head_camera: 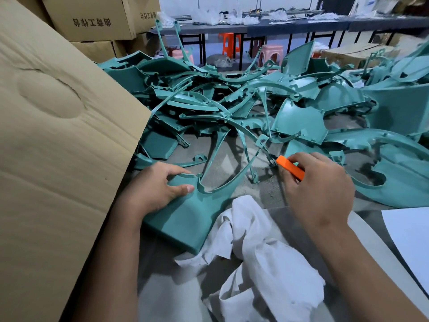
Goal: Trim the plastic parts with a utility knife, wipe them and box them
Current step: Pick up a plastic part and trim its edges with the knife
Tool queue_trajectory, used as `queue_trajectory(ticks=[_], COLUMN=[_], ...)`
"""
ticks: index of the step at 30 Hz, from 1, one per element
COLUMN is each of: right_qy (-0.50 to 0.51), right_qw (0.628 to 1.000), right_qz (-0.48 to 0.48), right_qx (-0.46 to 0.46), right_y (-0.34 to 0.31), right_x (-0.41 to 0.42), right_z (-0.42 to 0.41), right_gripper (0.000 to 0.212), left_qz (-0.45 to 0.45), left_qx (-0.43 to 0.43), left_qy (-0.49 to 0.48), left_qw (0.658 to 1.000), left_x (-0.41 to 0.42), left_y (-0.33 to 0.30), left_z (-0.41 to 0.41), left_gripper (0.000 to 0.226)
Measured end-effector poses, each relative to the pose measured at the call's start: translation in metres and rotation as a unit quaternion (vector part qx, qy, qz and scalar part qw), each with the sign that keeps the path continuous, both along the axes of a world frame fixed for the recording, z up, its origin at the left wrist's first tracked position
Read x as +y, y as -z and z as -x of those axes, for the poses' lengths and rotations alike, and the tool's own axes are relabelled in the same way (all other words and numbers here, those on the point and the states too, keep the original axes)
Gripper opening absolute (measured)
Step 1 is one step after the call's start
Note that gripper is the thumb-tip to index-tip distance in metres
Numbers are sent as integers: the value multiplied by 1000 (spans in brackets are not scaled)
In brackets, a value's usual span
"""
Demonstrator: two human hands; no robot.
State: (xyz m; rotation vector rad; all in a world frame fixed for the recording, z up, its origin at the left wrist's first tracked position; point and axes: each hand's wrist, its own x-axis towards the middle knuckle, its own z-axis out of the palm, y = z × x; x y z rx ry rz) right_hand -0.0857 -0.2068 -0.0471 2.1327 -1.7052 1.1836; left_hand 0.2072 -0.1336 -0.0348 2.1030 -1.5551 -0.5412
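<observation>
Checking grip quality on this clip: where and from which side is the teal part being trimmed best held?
Probably by its broad flat panel end, from the left, as the left hand does: the thin arms flex, and the knife works at the far right.

One head-worn wide-angle camera is looking forward and down from the person's own eye level, sitting close over the floor. It is taking in both forearms near the lower edge, a cardboard flap crowding the left side, and the teal parts heap straight ahead. Far worktables are curving along the top edge. No second view is sharing the scene.
</observation>
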Motion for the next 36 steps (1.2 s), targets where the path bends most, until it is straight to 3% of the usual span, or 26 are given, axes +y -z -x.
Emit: queue_trajectory(ticks=[8, 15, 20, 22, 26, 31, 36], right_qy=[-83, -21, -61, -83, -34, -64, -91], right_qw=[995, 1000, 995, 995, 999, 993, 985], right_qz=[61, -13, -59, -51, 7, -75, -120], right_qx=[-17, -6, 47, 38, -12, 69, 83], right_y=[-1, 0, 1, 1, -4, 1, -1], right_x=[-2, -7, -4, -2, -7, -1, 4], right_z=[-4, -10, -9, -9, -8, -14, -9], right_gripper=[24, 42, 42, 43, 44, 45, 48], left_qz=[-16, -14, -2, -6, -6, -3, -4], left_qx=[5, -21, -54, -50, -48, -51, -52], left_qy=[-14, -11, -21, -22, -25, -25, -29], left_qw=[1000, 1000, 998, 998, 999, 998, 998], left_x=[0, -1, 1, 1, 2, 1, 2], left_y=[2, -2, -5, -5, -6, -7, -6], left_z=[-1, 2, 5, 5, 6, 6, 6], left_gripper=[52, 49, 49, 49, 50, 51, 50])
